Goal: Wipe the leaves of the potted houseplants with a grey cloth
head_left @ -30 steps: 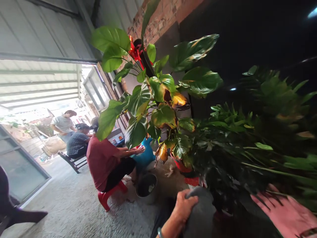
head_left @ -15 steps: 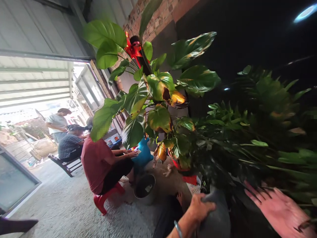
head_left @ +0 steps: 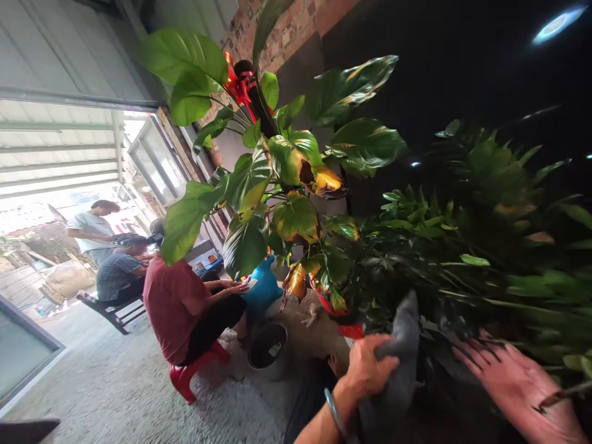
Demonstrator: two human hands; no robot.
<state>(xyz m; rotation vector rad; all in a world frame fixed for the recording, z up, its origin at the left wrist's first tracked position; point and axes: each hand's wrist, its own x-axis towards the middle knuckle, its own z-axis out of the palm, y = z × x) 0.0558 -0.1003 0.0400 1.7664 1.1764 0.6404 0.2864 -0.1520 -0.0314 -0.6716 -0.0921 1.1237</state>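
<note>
My left hand [head_left: 372, 367], with a light bangle at its wrist, is closed around a grey cloth [head_left: 402, 364]; a fold of it stands up above my fingers. Lower right, my right hand [head_left: 515, 373] is spread with the palm turned up, beside dark foliage [head_left: 467, 287]. A thin brown stem [head_left: 555, 398] crosses near that wrist. In front of me rises a large potted plant [head_left: 296, 216] with broad green leaves, some browned and yellowed, and a red ribbon [head_left: 238, 86] near its top. Its base is partly hidden behind leaves and my left hand.
A person in a red shirt [head_left: 171, 302] sits on a red stool [head_left: 197, 367], holding something small. A dark bucket [head_left: 267, 346] and a blue bag [head_left: 263, 280] stand nearby. Two more people are near the doorway, one on a dark chair [head_left: 111, 308].
The grey cloth in my left hand has come up higher, its fold now above my fingers. My right hand stays spread. The view has shifted slightly to the right.
</note>
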